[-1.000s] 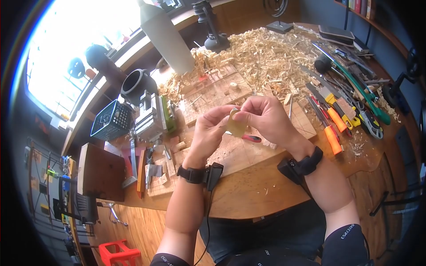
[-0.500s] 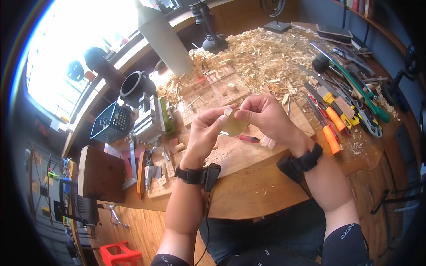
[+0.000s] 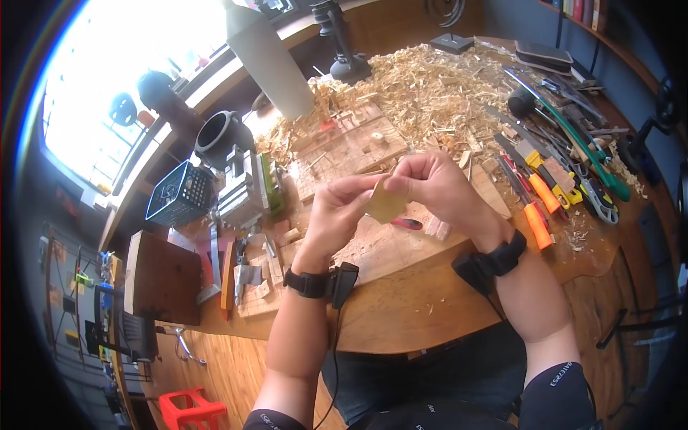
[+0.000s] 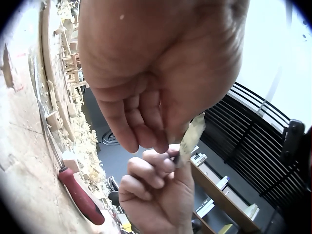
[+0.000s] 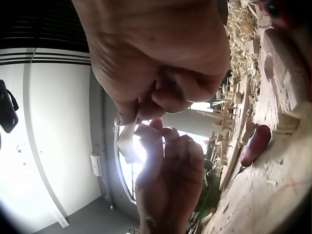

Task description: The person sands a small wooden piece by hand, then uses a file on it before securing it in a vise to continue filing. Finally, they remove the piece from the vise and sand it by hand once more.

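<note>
A small yellowish sheet of sandpaper (image 3: pixel 388 204) is held up between both hands, above the front part of the workboard (image 3: pixel 365 258). My left hand (image 3: pixel 335 213) pinches its left side between thumb and fingers. At the upper right edge my right hand (image 3: pixel 436 188) pinches it, the two sets of fingertips close together. In the left wrist view the sandpaper (image 4: pixel 193 135) is seen at a slant, its surface creased. The right wrist view shows the sandpaper (image 5: pixel 127 144) bent, hanging by the thumb. Below the hands lies a thin-shafted hand tool with a red-and-black handle (image 4: pixel 80 197).
Wood shavings (image 3: pixel 430 86) are heaped at the back. Saws, knives and orange-handled tools (image 3: pixel 537 226) lie to the right. On the left stand a metal vise (image 3: pixel 244 188), a plastic basket (image 3: pixel 179 193) and a wooden box (image 3: pixel 163 278).
The sandpaper has turned between the fingers, showing a broader face now than a second ago; the pale fold at its top half a second ago is gone. Both hands stay in nearly the same place.
</note>
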A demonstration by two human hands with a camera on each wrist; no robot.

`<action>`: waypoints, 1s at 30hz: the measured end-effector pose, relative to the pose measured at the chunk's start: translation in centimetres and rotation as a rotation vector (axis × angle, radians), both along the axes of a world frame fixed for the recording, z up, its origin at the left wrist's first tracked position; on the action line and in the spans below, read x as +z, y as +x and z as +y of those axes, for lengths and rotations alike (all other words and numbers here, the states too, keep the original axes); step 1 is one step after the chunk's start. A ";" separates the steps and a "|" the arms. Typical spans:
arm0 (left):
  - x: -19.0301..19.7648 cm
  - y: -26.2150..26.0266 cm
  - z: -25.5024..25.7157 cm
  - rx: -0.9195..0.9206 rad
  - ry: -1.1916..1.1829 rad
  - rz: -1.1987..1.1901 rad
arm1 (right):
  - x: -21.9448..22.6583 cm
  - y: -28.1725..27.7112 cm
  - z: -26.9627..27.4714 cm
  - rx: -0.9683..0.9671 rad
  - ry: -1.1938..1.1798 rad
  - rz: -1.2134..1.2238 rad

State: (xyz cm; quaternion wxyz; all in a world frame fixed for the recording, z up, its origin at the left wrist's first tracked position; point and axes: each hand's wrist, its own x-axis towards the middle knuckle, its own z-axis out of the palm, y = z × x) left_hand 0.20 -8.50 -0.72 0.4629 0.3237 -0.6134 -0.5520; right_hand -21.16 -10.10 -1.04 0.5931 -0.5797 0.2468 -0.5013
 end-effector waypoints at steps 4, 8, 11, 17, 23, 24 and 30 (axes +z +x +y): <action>-0.3 -0.3 0.0 0.086 -0.055 -0.063 | 0.2 -0.3 0.1 -0.010 0.017 0.163; -0.3 -0.5 0.3 0.086 -0.135 -0.169 | 0.1 -0.7 -0.2 -0.035 0.043 0.103; -0.4 -0.4 0.1 0.118 -0.153 -0.193 | 0.6 -0.7 0.1 0.002 0.040 0.189; -0.3 -0.5 0.1 0.089 -0.191 -0.248 | 0.3 -0.8 -0.2 -0.032 0.032 0.188; 0.2 -0.8 0.4 0.064 -0.111 -0.109 | -0.3 -0.3 -0.4 -0.244 -0.064 0.270; 0.2 -0.8 0.4 0.075 -0.102 -0.041 | -0.4 -0.4 -0.6 -0.230 -0.048 0.219; 1.0 -1.4 0.4 0.089 0.086 0.274 | 0.0 -0.2 -0.3 -0.114 -0.024 -0.001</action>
